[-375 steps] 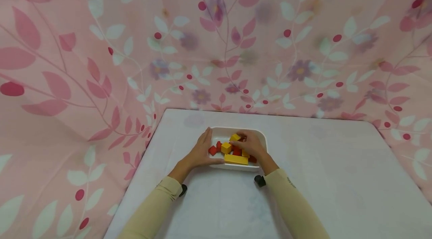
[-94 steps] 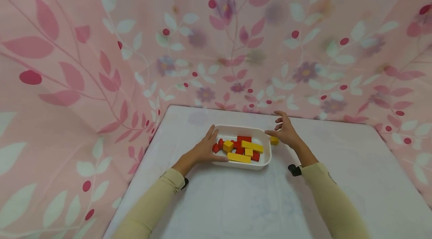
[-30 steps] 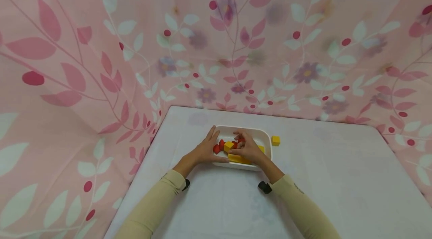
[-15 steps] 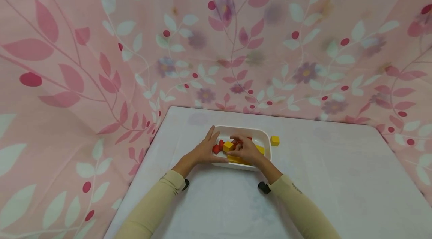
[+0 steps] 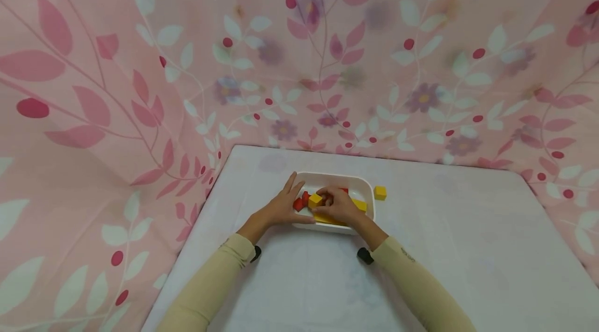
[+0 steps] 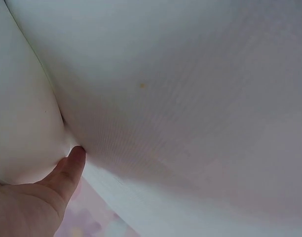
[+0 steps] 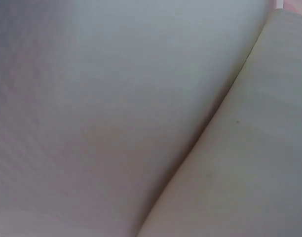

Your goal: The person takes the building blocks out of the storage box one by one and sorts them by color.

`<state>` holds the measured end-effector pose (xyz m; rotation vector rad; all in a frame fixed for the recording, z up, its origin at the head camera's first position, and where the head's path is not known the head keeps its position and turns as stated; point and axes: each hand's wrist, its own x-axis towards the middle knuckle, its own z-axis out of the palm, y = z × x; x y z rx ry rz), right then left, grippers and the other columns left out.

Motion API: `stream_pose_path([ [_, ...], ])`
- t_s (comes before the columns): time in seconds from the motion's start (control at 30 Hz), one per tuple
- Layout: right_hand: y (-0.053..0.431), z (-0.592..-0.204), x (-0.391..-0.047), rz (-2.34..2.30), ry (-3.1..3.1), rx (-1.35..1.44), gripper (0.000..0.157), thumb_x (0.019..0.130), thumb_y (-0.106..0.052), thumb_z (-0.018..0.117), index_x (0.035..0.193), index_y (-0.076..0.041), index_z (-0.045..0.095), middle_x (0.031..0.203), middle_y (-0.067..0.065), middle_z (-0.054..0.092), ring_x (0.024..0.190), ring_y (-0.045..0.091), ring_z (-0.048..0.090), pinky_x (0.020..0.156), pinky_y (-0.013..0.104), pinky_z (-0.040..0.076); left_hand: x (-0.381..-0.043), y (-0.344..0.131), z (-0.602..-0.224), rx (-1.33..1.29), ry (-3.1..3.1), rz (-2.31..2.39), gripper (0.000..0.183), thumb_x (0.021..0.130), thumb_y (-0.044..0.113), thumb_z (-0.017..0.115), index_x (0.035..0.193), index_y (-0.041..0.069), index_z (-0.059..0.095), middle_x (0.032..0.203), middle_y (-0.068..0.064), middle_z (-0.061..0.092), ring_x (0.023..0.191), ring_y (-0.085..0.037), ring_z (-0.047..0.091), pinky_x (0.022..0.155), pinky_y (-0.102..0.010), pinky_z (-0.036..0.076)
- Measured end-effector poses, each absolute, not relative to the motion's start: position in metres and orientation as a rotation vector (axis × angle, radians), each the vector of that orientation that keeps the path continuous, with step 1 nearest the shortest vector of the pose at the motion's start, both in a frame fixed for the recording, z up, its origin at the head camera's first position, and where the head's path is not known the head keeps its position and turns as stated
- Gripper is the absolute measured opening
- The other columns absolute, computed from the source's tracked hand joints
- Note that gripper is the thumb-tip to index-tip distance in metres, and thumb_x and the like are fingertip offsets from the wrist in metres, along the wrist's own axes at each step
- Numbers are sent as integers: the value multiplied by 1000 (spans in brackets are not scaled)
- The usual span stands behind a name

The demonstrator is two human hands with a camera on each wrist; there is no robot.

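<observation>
A white tray [image 5: 306, 227] holds red and yellow blocks. My left hand [image 5: 278, 210] rests on its left end, fingers straight along the left rim and thumb on the near rim. In the left wrist view, fingers [image 6: 67, 173] touch the tray's pale outer wall. My right hand [image 5: 341, 206] is inside the tray, fingers bent down among the blocks. Its fingertips lie right beside a yellow cube [image 5: 315, 201]; I cannot tell whether they hold a block. A long yellow block [image 5: 329, 219] lies under this hand, partly hidden. The right wrist view shows only pale surfaces.
Two small red blocks [image 5: 298, 204] sit at the tray's left end. Another yellow block [image 5: 359, 205] shows right of my right hand. Outside the tray, a yellow cube [image 5: 380, 193] stands on the white tabletop [image 5: 444, 228]. A pink floral cloth [image 5: 299, 61] hangs behind.
A yellow cube held over the tray earlier now stands on the table to its right. My right hand has come back into the tray and shifted slightly left. The left hand stays put.
</observation>
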<state>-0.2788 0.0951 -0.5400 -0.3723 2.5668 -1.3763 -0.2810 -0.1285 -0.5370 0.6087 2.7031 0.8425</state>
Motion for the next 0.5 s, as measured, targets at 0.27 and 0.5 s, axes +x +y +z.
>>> stream_pose_path([
  [0.27,90,-538,-283,-1330,2571,-305,46,78,-31,85,116,-14,67,98,1,65,82,18,57,79,24,54,-280,-128,-533,598,2702,849,120,67,72,76,159,22,17,168,-2,-11,150,-38,24,112,-60,35],
  [0.5,90,-542,-284,-1325,2565,-261,42,78,-32,85,112,-13,69,95,1,65,81,19,58,78,25,55,-280,-128,-536,606,2706,854,118,67,73,75,159,22,21,168,-2,-9,150,-37,24,112,-60,35],
])
